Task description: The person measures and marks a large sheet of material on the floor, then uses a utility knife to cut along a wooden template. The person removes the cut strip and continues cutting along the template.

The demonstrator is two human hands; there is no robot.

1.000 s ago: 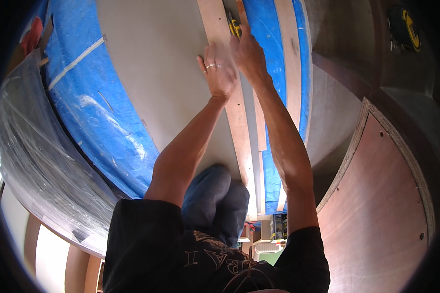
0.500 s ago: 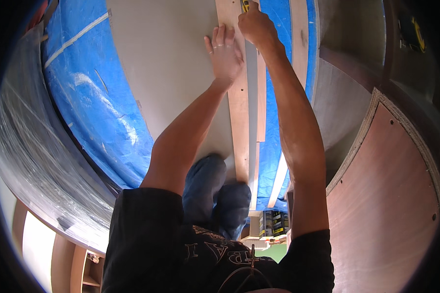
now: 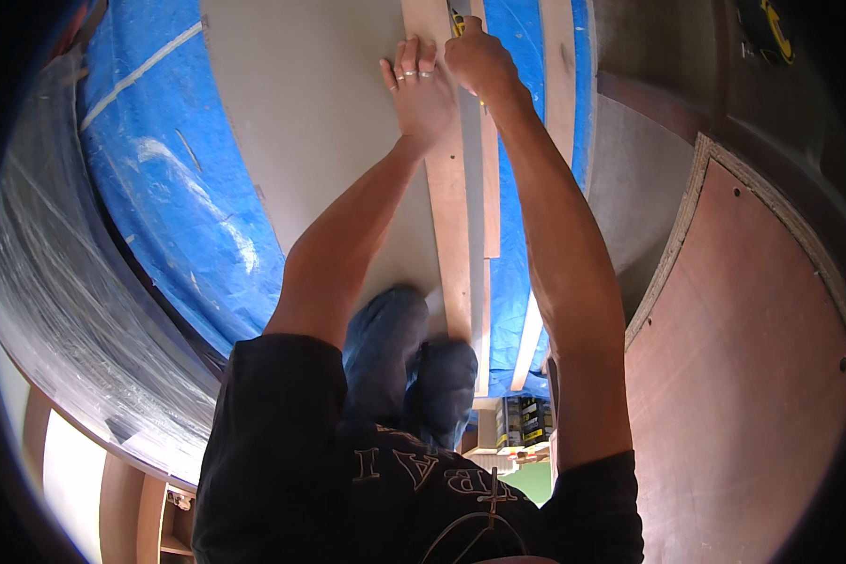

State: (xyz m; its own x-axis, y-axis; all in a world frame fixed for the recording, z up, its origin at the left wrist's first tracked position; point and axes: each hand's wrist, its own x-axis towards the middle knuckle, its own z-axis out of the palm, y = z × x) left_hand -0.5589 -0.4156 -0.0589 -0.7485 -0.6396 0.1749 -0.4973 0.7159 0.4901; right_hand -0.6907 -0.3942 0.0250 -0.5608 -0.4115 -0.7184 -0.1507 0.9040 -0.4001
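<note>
My left hand (image 3: 427, 99) lies on a long, narrow wooden strip (image 3: 448, 202), fingers stretched out toward the far end. The strip rests along the right part of a large grey sheet (image 3: 315, 103). Just right of it, my right hand (image 3: 482, 64) is closed round a yellow-and-black utility knife (image 3: 458, 23), held at the strip's right edge. Most of the knife is hidden in the fist, and its blade cannot be made out. A narrow band of the grey sheet shows between the strip and the wood to its right.
Blue tarp (image 3: 183, 197) spreads under the sheet on both sides. More wooden strips (image 3: 558, 70) lie to the right. A curved-looking brown panel (image 3: 743, 348) with a rough edge stands at the right. Clear plastic wrap (image 3: 75, 282) covers something on the left. Dark boxes (image 3: 524, 420) sit behind my legs.
My right hand has come a little nearer to me along the strip with the knife. My left hand has stayed in about the same place on the strip. The view has shifted slightly.
</note>
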